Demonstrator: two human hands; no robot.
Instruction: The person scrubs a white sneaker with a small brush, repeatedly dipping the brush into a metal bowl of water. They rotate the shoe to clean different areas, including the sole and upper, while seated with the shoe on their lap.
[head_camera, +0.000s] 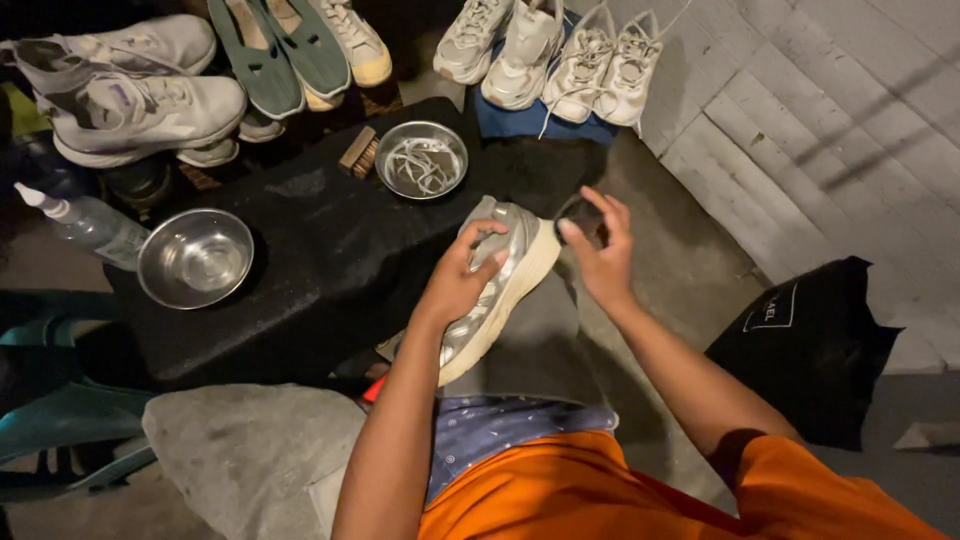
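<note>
In the head view, the left hand (462, 278) grips a silver sneaker (497, 290) with a cream sole. The fingers are closed over the upper part of it, and the thumb is on the near side. The sneaker is tilted, with the toe down toward the person and the heel up, and it is held above the person's lap, at the near edge of the bench (330, 260). The right hand (600, 250) is just beside the heel of the sneaker. Its fingers are curled around a small dark thing (578, 215); I cannot tell what this thing is, because it is too dark and partly hidden.

The bench is covered with a black cloth. On it there is a small steel bowl (422, 159) with white laces inside, and a wooden brush (358, 150) lies just beside this bowl. A bigger steel bowl (195, 258) stands at the left edge of the bench, and a clear squeeze bottle (85, 222) leans near it.

Behind the bench, on the floor, there are more shoes: grey-white sneakers (130, 95) at the far left, green flats (280, 50) in the middle, and white sneakers (545, 60) at the right, on a blue cloth. A black bag (810, 350) lies on the floor at the right of the person. The person wears an orange shirt (600, 495).
</note>
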